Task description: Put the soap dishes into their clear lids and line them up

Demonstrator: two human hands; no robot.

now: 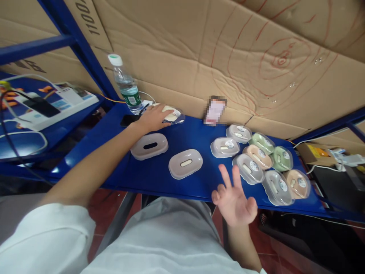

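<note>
My left hand (154,121) reaches to the back left of the blue table, palm down. Its stretched fingers lie over a cream-coloured piece and a clear plastic cover (179,117); the palm hides part of them. My right hand (236,205) is raised palm up above the table's front edge, holding nothing, with two fingers extended and the others curled. Between the hands lies a pale grey oval case (186,163) with a cream strip in its centre slot. Beside my left forearm is another oval case (137,150), whose slot shows dark.
Several oval cases under clear covers, grey, green (282,158) and peach (297,184), crowd the right side. A water bottle (128,91) stands back left, and a blurred phone (215,111) leans on the cardboard wall (176,49). Blue frame posts flank the table (114,179).
</note>
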